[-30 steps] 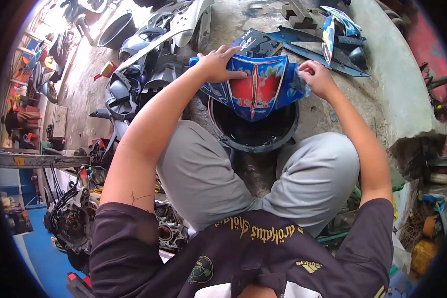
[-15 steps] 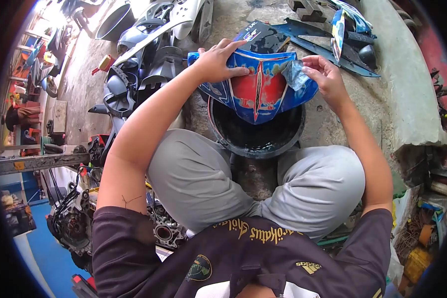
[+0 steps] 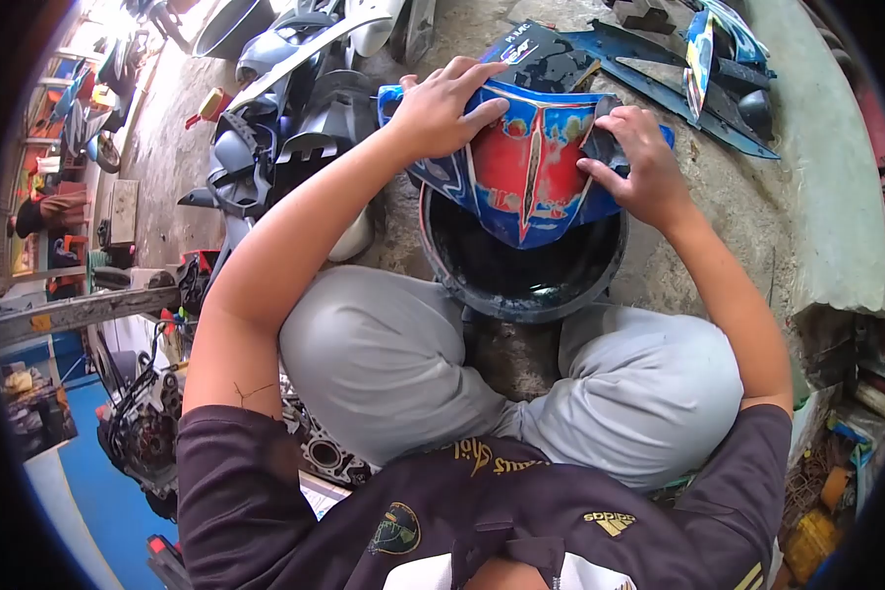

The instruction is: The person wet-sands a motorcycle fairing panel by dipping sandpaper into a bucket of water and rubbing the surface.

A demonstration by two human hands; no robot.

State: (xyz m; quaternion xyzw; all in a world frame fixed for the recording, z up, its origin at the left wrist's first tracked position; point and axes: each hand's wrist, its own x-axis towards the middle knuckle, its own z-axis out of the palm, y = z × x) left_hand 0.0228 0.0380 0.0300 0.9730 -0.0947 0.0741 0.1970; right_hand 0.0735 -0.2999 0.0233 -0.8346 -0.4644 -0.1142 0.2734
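Note:
A blue and red motorcycle fairing panel (image 3: 506,172), its paint worn through in patches, is propped tilted over a round black basin (image 3: 526,308). My left hand (image 3: 447,110) grips its upper left edge, thumb on the front face and fingers over the top. At the panel's right side, my right hand (image 3: 647,162) is closed on a dark grey, wet-looking sheet of sandpaper (image 3: 605,146) and presses it to the surface. Dark liquid seems to sit in the basin between my knees. Part of the panel's right end is hidden behind my right hand.
Dark plastic motorcycle parts (image 3: 329,128) are piled on the concrete at the left. Blue body panels (image 3: 649,88) lie behind on the right, beside a raised concrete ledge (image 3: 836,197). An engine (image 3: 143,433) stands at the lower left.
My right hand has moved left and slightly down onto the panel, and the sheet now lies under its fingers. My left hand keeps its hold. The whole view has shifted a little.

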